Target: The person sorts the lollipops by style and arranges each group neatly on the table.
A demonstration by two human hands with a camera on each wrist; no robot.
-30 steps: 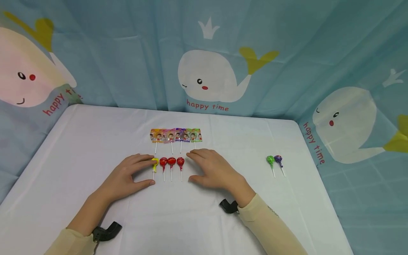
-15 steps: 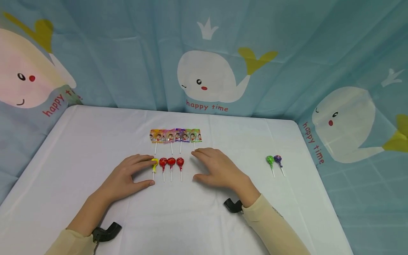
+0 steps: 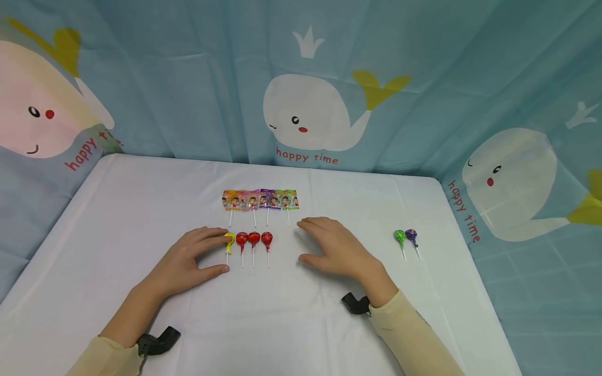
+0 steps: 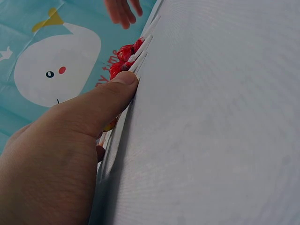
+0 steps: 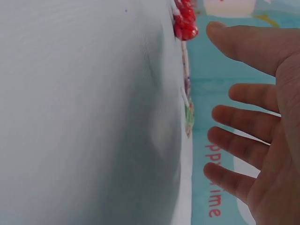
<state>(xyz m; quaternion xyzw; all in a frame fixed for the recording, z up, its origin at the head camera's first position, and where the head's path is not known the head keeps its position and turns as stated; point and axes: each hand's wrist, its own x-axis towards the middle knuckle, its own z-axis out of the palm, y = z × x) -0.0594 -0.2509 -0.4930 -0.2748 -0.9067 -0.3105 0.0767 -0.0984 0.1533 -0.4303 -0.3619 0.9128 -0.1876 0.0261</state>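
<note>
My left hand (image 3: 187, 261) rests beside a yellow-wrapped lollipop (image 3: 228, 245). Its fingertips touch the candy end, and the thumb lies by the foot of the stick; in the left wrist view that thumb (image 4: 103, 101) hides most of the yellow one. Just right of it, three red lollipops (image 3: 254, 238) stand in a row with their sticks toward me. My right hand (image 3: 336, 248) hovers to the right of this row, fingers spread and relaxed, with nothing between them. In the right wrist view the red candy (image 5: 186, 21) appears past the thumb tip.
Behind the row lie several flat lollipops in orange, pink, purple and green wrappers (image 3: 261, 199), side by side. A green lollipop (image 3: 400, 236) and a purple lollipop (image 3: 411, 235) lie together at the right. A blue whale-print curtain (image 3: 202, 94) borders the white table (image 3: 263, 324).
My right hand has drawn away from the red lollipops to the right. The left hand stays by the yellow lollipop, and the lollipops keep their places.
</note>
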